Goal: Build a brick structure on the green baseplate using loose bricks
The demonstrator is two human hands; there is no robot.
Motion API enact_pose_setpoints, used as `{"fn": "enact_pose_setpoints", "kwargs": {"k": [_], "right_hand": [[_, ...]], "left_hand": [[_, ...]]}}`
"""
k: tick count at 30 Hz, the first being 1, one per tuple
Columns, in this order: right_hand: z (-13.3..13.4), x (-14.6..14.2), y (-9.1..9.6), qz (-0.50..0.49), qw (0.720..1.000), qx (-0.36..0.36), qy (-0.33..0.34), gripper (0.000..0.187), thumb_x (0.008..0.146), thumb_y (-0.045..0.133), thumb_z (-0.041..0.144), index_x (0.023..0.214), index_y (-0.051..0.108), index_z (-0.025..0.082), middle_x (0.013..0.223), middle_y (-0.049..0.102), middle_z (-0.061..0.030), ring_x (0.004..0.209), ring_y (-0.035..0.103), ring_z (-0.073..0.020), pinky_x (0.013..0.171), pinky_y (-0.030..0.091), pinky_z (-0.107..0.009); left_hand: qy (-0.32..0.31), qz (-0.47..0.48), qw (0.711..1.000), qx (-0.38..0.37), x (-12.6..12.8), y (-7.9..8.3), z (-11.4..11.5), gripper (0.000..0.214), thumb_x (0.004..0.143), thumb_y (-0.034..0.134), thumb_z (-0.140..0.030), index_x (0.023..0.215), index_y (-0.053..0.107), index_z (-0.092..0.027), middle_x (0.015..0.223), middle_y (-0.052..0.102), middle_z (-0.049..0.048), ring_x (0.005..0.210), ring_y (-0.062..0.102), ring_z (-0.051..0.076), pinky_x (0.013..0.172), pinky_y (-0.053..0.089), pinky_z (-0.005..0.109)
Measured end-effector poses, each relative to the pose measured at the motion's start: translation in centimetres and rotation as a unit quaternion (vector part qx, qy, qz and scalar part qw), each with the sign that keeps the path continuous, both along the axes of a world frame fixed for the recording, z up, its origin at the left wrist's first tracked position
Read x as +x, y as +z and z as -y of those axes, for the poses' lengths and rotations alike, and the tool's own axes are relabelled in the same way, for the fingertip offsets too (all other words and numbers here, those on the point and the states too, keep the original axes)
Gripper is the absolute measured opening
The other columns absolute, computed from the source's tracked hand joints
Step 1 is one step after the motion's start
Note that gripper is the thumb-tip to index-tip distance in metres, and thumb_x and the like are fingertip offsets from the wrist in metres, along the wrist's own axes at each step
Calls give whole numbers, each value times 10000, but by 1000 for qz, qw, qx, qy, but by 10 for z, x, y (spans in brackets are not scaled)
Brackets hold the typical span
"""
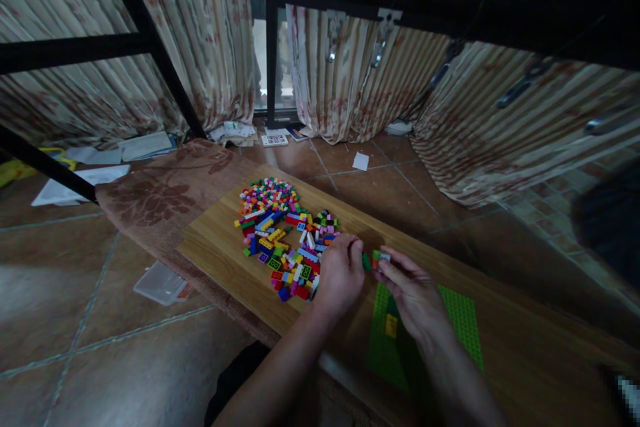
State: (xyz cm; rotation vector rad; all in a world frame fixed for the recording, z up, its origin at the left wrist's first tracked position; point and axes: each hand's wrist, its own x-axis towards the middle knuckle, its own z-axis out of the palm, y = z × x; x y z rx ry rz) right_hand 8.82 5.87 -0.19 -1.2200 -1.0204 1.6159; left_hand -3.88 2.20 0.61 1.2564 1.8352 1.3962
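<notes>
Small brick cluster (377,259): gripped in right hand (413,293), right of centre. Dark green brick (367,262): seen beside the left hand (341,273), whose fingers are curled; whether it is gripped cannot be told. Loose bricks (277,235): heaped mid-frame on wooden tabletop (213,233). Green baseplate (463,320): laid lower right.

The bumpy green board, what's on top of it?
A yellow brick is on the green board. The right hand and forearm hide part, so anything behind them can't be seen.
</notes>
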Motion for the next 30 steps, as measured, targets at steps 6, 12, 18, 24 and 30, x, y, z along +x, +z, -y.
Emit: {"fn": "enact_pose_setpoints", "kwargs": {"k": [6, 12, 18, 24, 30], "right_hand": [[3, 5, -11, 58, 998, 9, -8, 433, 611, 835, 462, 974, 754, 241, 917, 748, -41, 800, 664, -186, 712, 538, -328], [8, 15, -21, 118, 991, 49, 34, 440, 705, 742, 524, 1031, 734, 229, 973, 753, -69, 851, 674, -216, 713, 541, -336], [12, 15, -15, 156, 978, 133, 34, 382, 790, 665, 484, 1073, 717, 233, 1109, 731, -71, 976, 676, -234, 910, 524, -418], [20, 21, -4, 222, 951, 215, 4, 275, 848, 615, 393, 1038, 728, 230, 1070, 737, -73, 983, 675, -232, 930, 507, -416], [19, 27, -5, 178, 969, 172, -20, 275, 825, 637, 413, 1002, 745, 232, 1007, 756, -63, 937, 686, -230, 888, 523, -409]], "left_hand": [[-36, -98, 990, -92, -10, -5, -1, 235, 938, 452, -286, 800, 600, -166, 718, 636, 44, 666, 601, 168, 652, 440, 277], [-38, -226, 968, -99, -9, -10, 3, 212, 866, 513, -166, 1010, 668, -170, 1021, 699, 106, 966, 646, 248, 847, 494, 353], [-135, -8, 991, -12, 0, -4, 0, 306, 924, 516, -335, 1128, 653, -152, 971, 727, 79, 848, 671, 186, 779, 525, 288], [-220, 150, 964, -6, 13, -8, 0, 279, 876, 576, -271, 1105, 688, -158, 912, 740, 51, 778, 665, 160, 737, 529, 259], [-214, 166, 962, -10, 16, -7, 0, 262, 885, 528, -248, 1040, 721, -164, 894, 740, 50, 801, 671, 167, 757, 538, 266]]}}
